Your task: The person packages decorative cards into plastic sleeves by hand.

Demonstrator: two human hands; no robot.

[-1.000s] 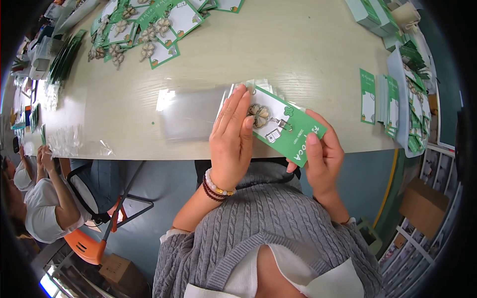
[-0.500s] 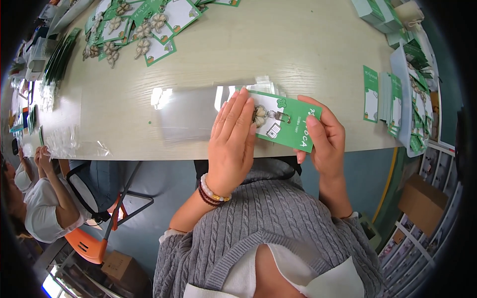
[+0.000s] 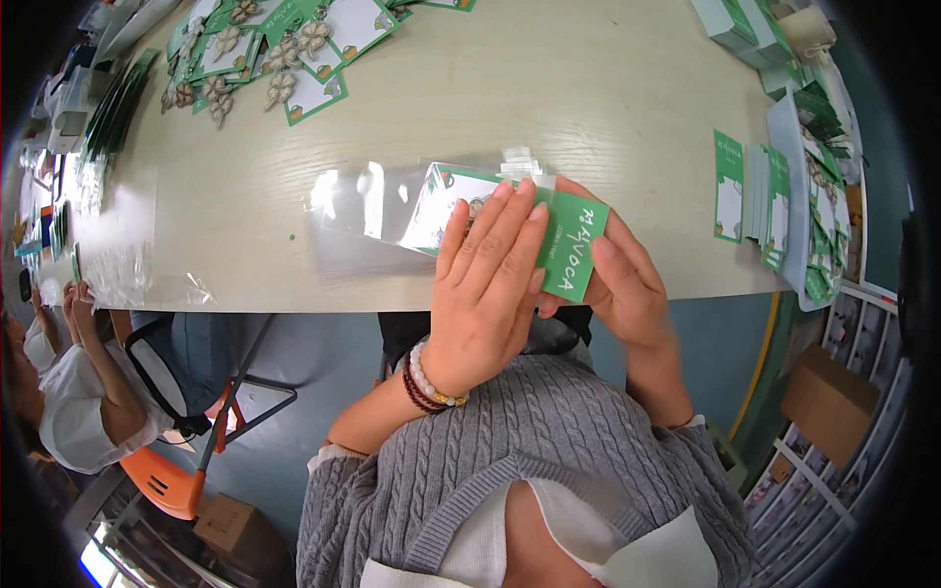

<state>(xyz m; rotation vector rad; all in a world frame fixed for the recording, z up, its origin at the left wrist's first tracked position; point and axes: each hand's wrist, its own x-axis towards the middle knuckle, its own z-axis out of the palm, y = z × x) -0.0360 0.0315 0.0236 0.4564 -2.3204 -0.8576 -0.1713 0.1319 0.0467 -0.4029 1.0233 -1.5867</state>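
From my end I see the card [image 3: 570, 257] near the table's [image 3: 470, 93] close edge, its white part apparently inside the clear sleeve [image 3: 345, 203], its green end outside and pinched in the right hand [image 3: 632, 294]. The left hand [image 3: 485, 294] lies flat across the card's middle, fingers straight, mostly hiding the charm [image 3: 477, 205]. I judge the sleeving more than half done, with that green end left over. More cards lie in a pile [image 3: 316, 96] at far left; whether they're sleeved, I can't tell.
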